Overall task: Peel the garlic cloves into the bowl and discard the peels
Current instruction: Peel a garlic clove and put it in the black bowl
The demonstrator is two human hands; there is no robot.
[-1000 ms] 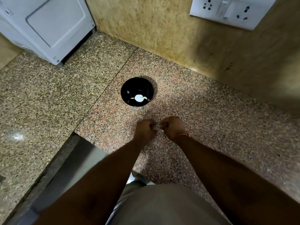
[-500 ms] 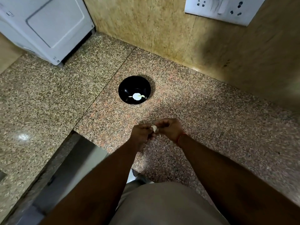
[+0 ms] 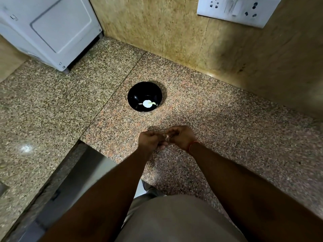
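Together our left hand [image 3: 150, 142] and right hand [image 3: 180, 137] pinch a garlic clove [image 3: 167, 136] — just short of the black bowl [image 3: 138, 95].

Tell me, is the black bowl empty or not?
Not empty: the black bowl stands upright and holds a few pale pieces at its bottom.

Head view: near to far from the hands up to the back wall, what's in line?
Left hand and right hand pinching a garlic clove → bare granite counter → black bowl holding peeled pale pieces → tan wall with the socket plate.
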